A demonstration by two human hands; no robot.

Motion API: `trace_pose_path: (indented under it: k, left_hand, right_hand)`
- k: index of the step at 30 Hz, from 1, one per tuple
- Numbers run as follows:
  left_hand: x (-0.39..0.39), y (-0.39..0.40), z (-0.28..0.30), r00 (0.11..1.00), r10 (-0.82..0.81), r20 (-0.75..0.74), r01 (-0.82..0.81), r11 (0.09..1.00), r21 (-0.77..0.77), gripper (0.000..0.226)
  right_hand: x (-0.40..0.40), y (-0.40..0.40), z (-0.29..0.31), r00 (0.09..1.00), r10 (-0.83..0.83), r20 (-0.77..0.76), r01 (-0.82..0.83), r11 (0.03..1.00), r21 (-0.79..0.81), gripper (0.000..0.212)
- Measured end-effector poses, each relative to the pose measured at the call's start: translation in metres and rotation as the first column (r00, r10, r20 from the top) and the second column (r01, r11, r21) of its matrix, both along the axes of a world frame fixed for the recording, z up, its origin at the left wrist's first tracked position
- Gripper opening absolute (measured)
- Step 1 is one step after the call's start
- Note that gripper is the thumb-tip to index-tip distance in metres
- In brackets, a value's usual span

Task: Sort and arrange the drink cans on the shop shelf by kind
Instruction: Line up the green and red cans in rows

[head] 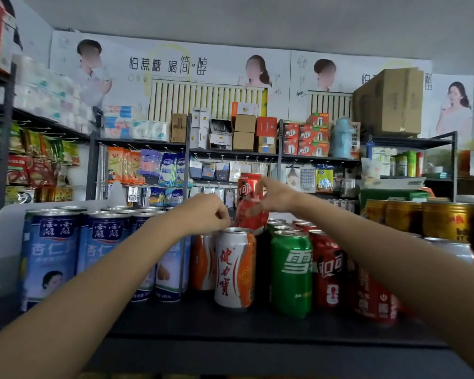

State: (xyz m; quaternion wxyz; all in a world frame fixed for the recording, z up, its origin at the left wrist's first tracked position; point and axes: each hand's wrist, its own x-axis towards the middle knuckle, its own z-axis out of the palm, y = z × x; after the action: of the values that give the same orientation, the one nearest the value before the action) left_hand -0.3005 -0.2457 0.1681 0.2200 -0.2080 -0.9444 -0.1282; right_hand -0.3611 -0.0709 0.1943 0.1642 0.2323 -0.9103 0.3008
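The dark shop shelf (175, 321) runs across the foreground and carries the drink cans in rough groups. At the left stand tall blue almond-drink cans (52, 255), several rows deep, beside a white divider panel (8, 228). At the far right sit gold cans (433, 220), stacked higher than the rest. Between these groups are the smaller cans: a white-and-orange can (234, 269) at the front, an orange can (203, 262) just behind it to the left, a green Sprite can (292, 272) to its right with more green cans behind, and red cola cans (330, 277) further right, partly hidden by the right forearm.

The right hand (275, 195) holds 1 red cola can (249, 203) raised above the middle of the shelf, tilted, fingers curled round its side; the can is blurred. The left hand (207, 212) hovers just above the top of the white-and-orange can, its fingers curled in toward the palm, with nothing visible in them; whether the fingertips touch the can's rim cannot be told.

Behind, metal racks (279, 157) carry hanging packets and small boxes.
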Motion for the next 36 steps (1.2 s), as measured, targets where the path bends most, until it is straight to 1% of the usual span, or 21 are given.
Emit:
trace_pose_path:
  k: [2, 4, 6, 9, 12, 15, 18, 20, 22, 24, 26, 28, 30, 33, 36]
  left_hand:
    - [0.004, 0.006, 0.006, 1.000, 0.000, -0.021, 0.001, 0.999, 0.046, 0.020]
    - [0.010, 0.017, 0.013, 0.998, 0.004, -0.065, 0.003, 0.993, 0.114, 0.020]
    - [0.017, 0.033, 0.021, 0.993, -0.016, -0.114, 0.035, 0.986, 0.165, 0.021]
    - [0.026, 0.066, 0.029, 0.983, -0.081, -0.164, 0.108, 0.980, 0.165, 0.022]
    - [0.033, 0.106, 0.029, 0.972, -0.158, -0.172, 0.181, 0.976, 0.126, 0.023]
    - [0.038, 0.157, 0.026, 0.953, -0.257, -0.160, 0.275, 0.956, 0.103, 0.024]
    - [0.044, 0.212, 0.018, 0.927, -0.359, -0.108, 0.368, 0.926, 0.084, 0.026]
    - [0.043, 0.245, 0.011, 0.917, -0.396, -0.049, 0.398, 0.917, 0.040, 0.030]
    - [0.037, 0.272, 0.004, 0.927, -0.376, 0.016, 0.376, 0.926, -0.023, 0.038]
    - [0.027, 0.293, -0.004, 0.947, -0.316, 0.048, 0.319, 0.943, -0.097, 0.044]
    - [0.020, 0.311, -0.011, 0.975, -0.217, 0.044, 0.221, 0.962, -0.161, 0.062]
    - [0.016, 0.325, -0.015, 0.993, -0.114, 0.008, 0.113, 0.974, -0.198, 0.075]
    - [0.016, 0.336, -0.018, 1.000, -0.019, 0.006, 0.019, 0.978, -0.207, 0.082]
    - [0.015, 0.345, -0.017, 0.998, 0.063, 0.023, -0.059, 0.984, -0.170, 0.074]
    - [0.013, 0.345, -0.011, 0.994, 0.007, 0.106, -0.003, 0.999, -0.039, 0.063]
  right_hand:
    - [0.021, 0.015, 0.014, 0.999, 0.029, -0.034, -0.035, 0.979, -0.200, 0.048]
    - [0.044, 0.035, 0.030, 0.995, 0.036, -0.091, -0.066, 0.933, -0.353, 0.048]
    - [0.069, 0.059, 0.044, 0.988, 0.029, -0.153, -0.096, 0.887, -0.452, 0.048]
    - [0.109, 0.101, 0.052, 0.980, 0.034, -0.198, -0.140, 0.824, -0.549, 0.045]
    - [0.142, 0.145, 0.045, 0.985, -0.026, -0.172, -0.071, 0.842, -0.535, 0.039]
    - [0.167, 0.192, 0.032, 0.985, -0.104, -0.138, 0.020, 0.863, -0.505, 0.041]
    - [0.187, 0.232, 0.017, 0.964, -0.219, -0.148, 0.144, 0.905, -0.401, 0.044]
    - [0.194, 0.255, 0.006, 0.945, -0.286, -0.161, 0.226, 0.922, -0.314, 0.041]
    - [0.196, 0.275, -0.005, 0.931, -0.330, -0.157, 0.285, 0.925, -0.251, 0.037]
    - [0.193, 0.291, -0.017, 0.922, -0.364, -0.134, 0.332, 0.919, -0.214, 0.038]
    - [0.188, 0.303, -0.030, 0.912, -0.394, -0.118, 0.370, 0.911, -0.181, 0.040]
    - [0.181, 0.310, -0.043, 0.901, -0.409, -0.146, 0.392, 0.911, -0.130, 0.041]
    - [0.173, 0.314, -0.051, 0.891, -0.413, -0.187, 0.401, 0.910, -0.101, 0.042]
    - [0.164, 0.317, -0.057, 0.893, -0.399, -0.207, 0.379, 0.916, -0.129, 0.042]
    - [0.162, 0.320, -0.056, 0.893, -0.395, -0.216, 0.371, 0.917, -0.144, 0.041]
